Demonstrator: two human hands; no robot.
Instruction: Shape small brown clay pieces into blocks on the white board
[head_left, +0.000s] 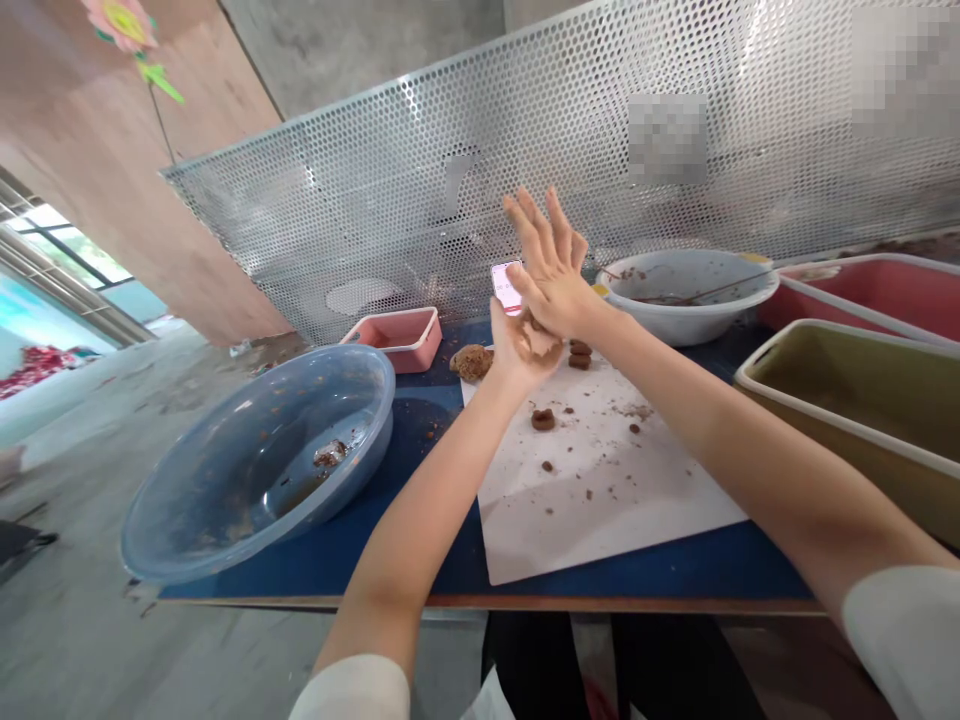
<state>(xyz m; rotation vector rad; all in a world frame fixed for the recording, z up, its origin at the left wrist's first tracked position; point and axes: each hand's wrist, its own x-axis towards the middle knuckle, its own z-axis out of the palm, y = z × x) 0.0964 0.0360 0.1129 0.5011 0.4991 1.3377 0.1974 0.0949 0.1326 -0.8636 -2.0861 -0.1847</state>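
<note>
The right hand [559, 285], fingers stretched, presses on the left hand [517, 352], whose grip I cannot tell. The brown ring [542, 420], near the white sheet's [622, 515] left edge, seems soft and light; pinch gently its sides.

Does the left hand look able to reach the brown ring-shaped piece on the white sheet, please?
Probably yes: nothing visible stands between the left hand and the ring-shaped piece, though the right hand overlaps the left.
</note>
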